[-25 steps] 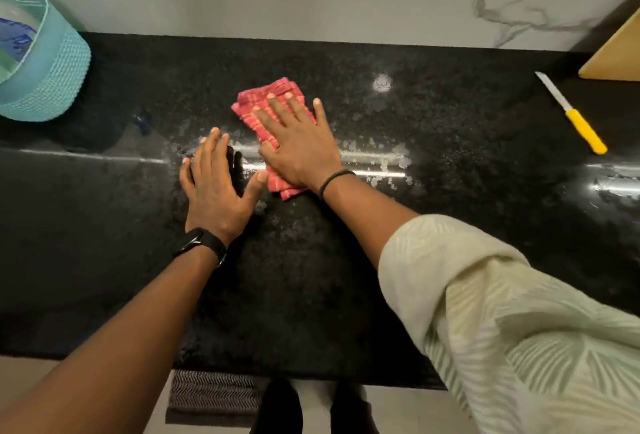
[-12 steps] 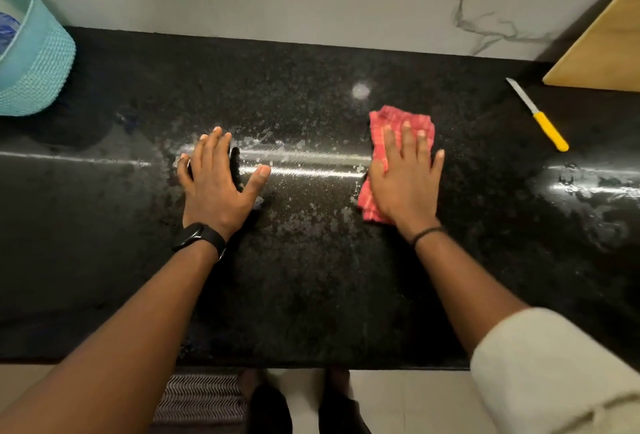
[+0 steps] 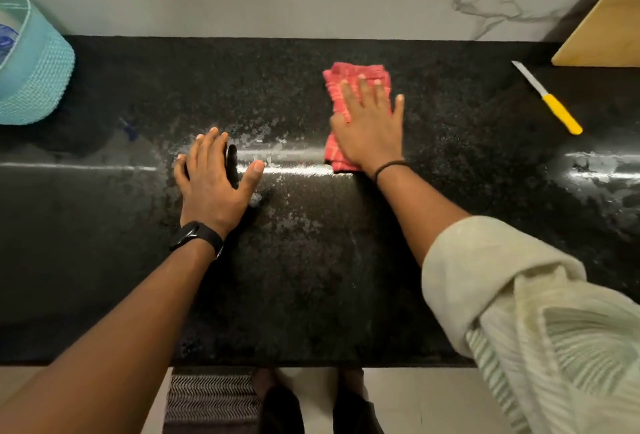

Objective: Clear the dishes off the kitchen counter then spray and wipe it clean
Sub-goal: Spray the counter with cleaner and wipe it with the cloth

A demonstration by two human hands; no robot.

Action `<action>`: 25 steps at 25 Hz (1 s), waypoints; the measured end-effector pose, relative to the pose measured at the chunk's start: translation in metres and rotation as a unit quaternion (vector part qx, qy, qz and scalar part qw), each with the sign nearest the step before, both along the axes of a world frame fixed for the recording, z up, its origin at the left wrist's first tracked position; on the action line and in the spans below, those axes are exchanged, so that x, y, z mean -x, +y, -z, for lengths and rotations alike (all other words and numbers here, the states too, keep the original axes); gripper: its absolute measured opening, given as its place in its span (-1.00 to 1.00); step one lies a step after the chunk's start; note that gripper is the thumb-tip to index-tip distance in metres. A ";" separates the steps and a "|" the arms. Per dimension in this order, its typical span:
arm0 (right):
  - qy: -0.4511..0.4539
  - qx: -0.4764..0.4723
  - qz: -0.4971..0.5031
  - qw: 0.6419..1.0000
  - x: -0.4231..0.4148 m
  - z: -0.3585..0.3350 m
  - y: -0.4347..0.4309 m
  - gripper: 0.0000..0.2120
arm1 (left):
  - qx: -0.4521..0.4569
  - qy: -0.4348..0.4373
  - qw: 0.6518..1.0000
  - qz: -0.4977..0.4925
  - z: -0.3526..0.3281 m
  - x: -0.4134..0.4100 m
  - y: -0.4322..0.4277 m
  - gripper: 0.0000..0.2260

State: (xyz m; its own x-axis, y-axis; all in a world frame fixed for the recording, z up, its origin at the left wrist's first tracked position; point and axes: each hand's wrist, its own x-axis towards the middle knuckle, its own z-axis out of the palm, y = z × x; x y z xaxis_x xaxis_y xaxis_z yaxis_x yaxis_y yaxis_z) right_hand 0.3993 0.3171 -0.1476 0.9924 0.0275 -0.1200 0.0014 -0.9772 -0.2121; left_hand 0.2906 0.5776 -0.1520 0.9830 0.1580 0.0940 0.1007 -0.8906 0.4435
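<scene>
A folded red checked cloth (image 3: 353, 75) lies on the black granite counter (image 3: 311, 278), right of centre and toward the back. My right hand (image 3: 372, 125) presses flat on it with straight, spread fingers. My left hand (image 3: 213, 177) rests flat on the wet counter to the left of the cloth, palm down, thumb spread out. Pale spray droplets speckle the stone between and around both hands. No dishes are on the counter.
A teal woven basket (image 3: 34, 66) stands at the back left. A yellow-handled knife (image 3: 550, 101) lies at the back right beside a wooden cutting board (image 3: 609, 28) leaning on the marble wall. A striped mat (image 3: 211, 399) lies on the floor below.
My right hand slid the cloth from beside my left hand to the right, then a little back toward the wall. My left hand stayed flat in place.
</scene>
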 end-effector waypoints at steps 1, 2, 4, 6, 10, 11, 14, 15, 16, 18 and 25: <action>-0.002 0.003 0.035 0.999 0.009 0.003 -0.022 -0.34 | -0.003 -0.002 1.000 0.001 0.001 0.000 0.000 -0.23; -0.009 0.011 0.067 0.998 0.030 0.004 -0.043 -0.33 | -0.004 -0.002 1.000 0.003 0.002 0.001 -0.001 -0.24; -0.032 0.034 0.113 0.993 0.096 0.005 -0.070 -0.33 | -0.005 0.004 1.000 0.010 0.002 0.001 -0.002 -0.23; -0.025 0.044 0.121 0.991 0.181 0.001 -0.070 -0.33 | -0.012 0.009 1.000 0.009 0.000 0.003 -0.003 -0.21; 0.012 0.037 0.059 0.998 0.298 -0.003 -0.004 -0.29 | -0.005 0.014 1.000 0.010 -0.002 0.003 -0.004 -0.16; 0.019 0.033 0.025 0.999 0.299 -0.002 0.017 -0.29 | -0.001 0.013 1.000 0.009 -0.003 0.002 -0.004 -0.16; -0.003 0.010 -0.068 0.998 0.244 -0.003 0.068 -0.33 | 0.013 0.001 1.000 0.005 -0.002 0.003 -0.003 -0.18; -0.008 0.001 -0.086 0.996 0.216 -0.005 0.074 -0.34 | 0.015 -0.007 1.000 0.004 -0.002 0.005 -0.002 -0.18; -0.012 -0.003 -0.093 0.996 0.187 -0.006 0.073 -0.35 | 0.014 -0.015 1.000 0.007 -0.001 0.007 -0.001 -0.20; -0.011 0.014 -0.059 0.998 0.138 -0.005 0.047 -0.36 | 0.024 -0.026 0.999 0.017 0.000 0.010 0.002 -0.24; -0.030 0.061 0.156 0.985 0.236 0.008 -0.113 -0.31 | -0.006 -0.066 0.993 0.096 -0.002 0.028 -0.006 -0.36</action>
